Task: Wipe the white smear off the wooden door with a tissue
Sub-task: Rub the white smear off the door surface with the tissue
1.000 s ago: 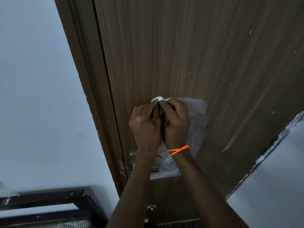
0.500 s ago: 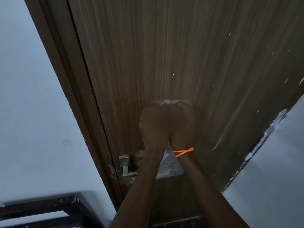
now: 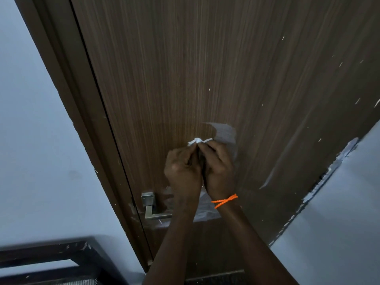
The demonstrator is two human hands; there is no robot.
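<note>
The wooden door fills most of what I see, tall and dark with fine upright grain. Its hinge-free edge runs down beside the door frame, with a thin dark gap between the two, and past the frame lies a pale wall. Above the hands the door face is bare and broad; to their right it runs on to a second pale wall, whose ragged edge cuts across the door's lower right corner.

Both hands are raised to the door, forearms coming up from below and meeting at the knuckles. The left hand and the right hand are closed together, side by side, pinching a crumpled white tissue at their fingertips; the tissue is pressed against the door. An orange beaded thread circles the right wrist.

The white smear sits on the door just above and right of the tissue, a pale greyish patch partly hidden by the right hand; more pale film shows below the wrists. Lower left of the hands, near the door's edge, is the metal handle, partly behind the left forearm. A thin pale streak marks the door right of the hands.
</note>
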